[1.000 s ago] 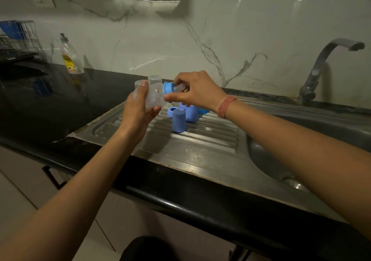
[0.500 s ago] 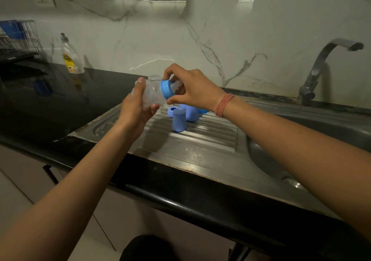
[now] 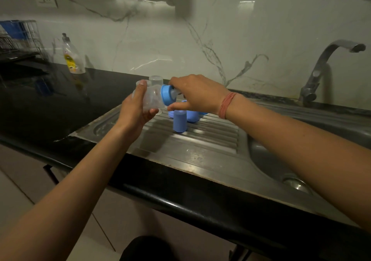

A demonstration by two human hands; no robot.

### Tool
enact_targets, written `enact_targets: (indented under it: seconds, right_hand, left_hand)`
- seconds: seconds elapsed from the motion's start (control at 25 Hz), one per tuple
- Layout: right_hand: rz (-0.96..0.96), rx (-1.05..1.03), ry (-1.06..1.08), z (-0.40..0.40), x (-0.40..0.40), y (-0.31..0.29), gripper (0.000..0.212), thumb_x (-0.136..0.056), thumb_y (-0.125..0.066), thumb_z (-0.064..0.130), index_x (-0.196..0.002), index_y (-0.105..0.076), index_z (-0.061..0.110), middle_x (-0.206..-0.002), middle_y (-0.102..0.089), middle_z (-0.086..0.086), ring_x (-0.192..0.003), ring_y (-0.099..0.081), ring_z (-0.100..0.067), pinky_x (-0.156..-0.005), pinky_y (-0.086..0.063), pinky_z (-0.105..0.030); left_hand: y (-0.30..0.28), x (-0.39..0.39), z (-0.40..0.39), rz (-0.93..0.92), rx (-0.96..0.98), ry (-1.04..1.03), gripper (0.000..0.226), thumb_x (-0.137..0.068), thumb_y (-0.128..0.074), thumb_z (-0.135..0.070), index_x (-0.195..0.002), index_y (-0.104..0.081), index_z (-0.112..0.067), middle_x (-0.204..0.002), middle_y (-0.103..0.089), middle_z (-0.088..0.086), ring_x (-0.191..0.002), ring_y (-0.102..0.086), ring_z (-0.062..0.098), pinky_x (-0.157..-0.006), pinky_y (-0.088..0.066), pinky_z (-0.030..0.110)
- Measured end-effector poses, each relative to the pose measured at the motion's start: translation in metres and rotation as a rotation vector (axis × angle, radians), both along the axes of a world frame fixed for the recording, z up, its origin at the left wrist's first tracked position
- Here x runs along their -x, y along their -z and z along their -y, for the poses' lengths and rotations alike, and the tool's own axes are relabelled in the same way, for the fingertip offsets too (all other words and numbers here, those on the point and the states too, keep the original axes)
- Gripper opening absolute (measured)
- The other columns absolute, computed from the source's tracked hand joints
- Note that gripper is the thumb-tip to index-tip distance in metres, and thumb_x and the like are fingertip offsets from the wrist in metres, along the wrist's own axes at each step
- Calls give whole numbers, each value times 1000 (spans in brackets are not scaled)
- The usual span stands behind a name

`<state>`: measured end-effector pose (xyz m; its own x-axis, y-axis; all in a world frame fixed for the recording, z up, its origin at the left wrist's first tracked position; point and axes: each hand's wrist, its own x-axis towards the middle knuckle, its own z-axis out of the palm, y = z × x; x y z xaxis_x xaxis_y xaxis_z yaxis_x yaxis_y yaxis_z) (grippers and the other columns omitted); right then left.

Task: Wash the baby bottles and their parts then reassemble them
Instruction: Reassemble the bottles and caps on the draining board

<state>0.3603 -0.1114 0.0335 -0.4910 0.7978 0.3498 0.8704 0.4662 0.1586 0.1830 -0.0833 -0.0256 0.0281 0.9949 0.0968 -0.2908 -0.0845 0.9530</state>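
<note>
Bottle held over the drainboard (image 3: 200, 150)
Left hand (image 3: 134, 110) grips clear bottle (image 3: 151, 100); right hand (image 3: 197, 95) grips its blue collar (image 3: 166, 95).

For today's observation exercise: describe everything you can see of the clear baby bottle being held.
The clear baby bottle looks like see-through plastic, seemingly empty. It lies tipped sideways in the air above the steel draining board. A blue screw ring sits on its mouth, pointing right. The left hand grips its body; the right hand pinches the ring.
</note>
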Motion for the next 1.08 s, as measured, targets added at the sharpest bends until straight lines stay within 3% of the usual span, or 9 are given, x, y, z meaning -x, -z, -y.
enact_targets:
  seconds: [0.12,0.24,0.4,0.48,0.56,0.64,0.8,0.88,1.08]
  right_hand:
    - [75,-75,-69,2,-2,-2,46,-87,-54,62,-95,-47,17,-78,-46,4,-68,-45,-20,-61,-30,-29]
    - [-80,7,-73,1,0,2,49,-86,-55,62,-70,-42,18,-58,-44,3,-54,-41,-18,-53,-29,-27]
    - [-885,584,87,5,6,5,57,-88,-49,63,-60,-53,14,-51,-54,-2,-41,-39,-11,-45,-35,-21]
    - [-1035,734,111,3,6,5,60,-88,-43,68,-65,-55,13,-55,-55,-3,-43,-39,-12,-44,-34,-21]
    - [-862,577,152,0,4,-1,59,-89,-43,68,-73,-59,13,-64,-63,-4,-48,-48,-13,-48,-40,-22]
    - [-609,265,120,-4,-1,-8,49,-84,-55,64,-90,-61,16,-81,-68,-2,-61,-58,-13,-60,-49,-26]
    - [-326,92,-120,-2,-4,-9,59,-72,-80,45,-116,-53,17,-85,-61,4,-75,-60,-13,-72,-52,-28]
    - [-295,-14,-151,0,-5,-4,55,-74,-79,41,-115,-55,14,-78,-58,5,-70,-58,-13,-69,-52,-29]
    - [-385,-88,-153,-3,-7,4,45,-79,-73,48,-100,-66,9,-72,-66,0,-62,-57,-12,-60,-44,-14]
  left_hand:
    - [-1,-3,3,-64,-22,1,32,-99,-48,-51,-103,-61,-22,-96,-65,4,-75,-63,11,-62,-51,21]
    - [0,-2,4,-98,-83,-4,32,-100,-47,-48,-112,-60,-21,-101,-66,4,-83,-66,14,-70,-53,27]
    - [-4,-3,8,-109,-288,-27,23,-101,-49,-40,-115,-51,-22,-110,-61,0,-97,-66,13,-77,-58,29]
    - [-8,-2,8,-134,-351,-17,25,-100,-52,-38,-116,-46,-21,-115,-57,1,-102,-65,13,-74,-57,24]
    - [-10,4,3,-158,-327,6,34,-96,-57,-40,-119,-46,-18,-122,-55,5,-108,-65,18,-74,-57,25]
    - [-10,7,1,-171,-248,13,35,-97,-55,-44,-118,-50,-16,-120,-58,7,-105,-66,19,-72,-57,25]
    - [-10,4,4,-10,-99,66,28,-101,-48,-45,-104,-61,-20,-99,-64,5,-74,-65,10,-63,-53,21]
    - [-7,3,3,-11,-92,87,31,-101,-48,-45,-112,-58,-18,-104,-63,6,-76,-64,11,-62,-53,21]
    - [6,7,0,-20,-217,90,40,-96,-54,-47,-121,-48,-16,-118,-57,7,-94,-65,15,-71,-56,27]
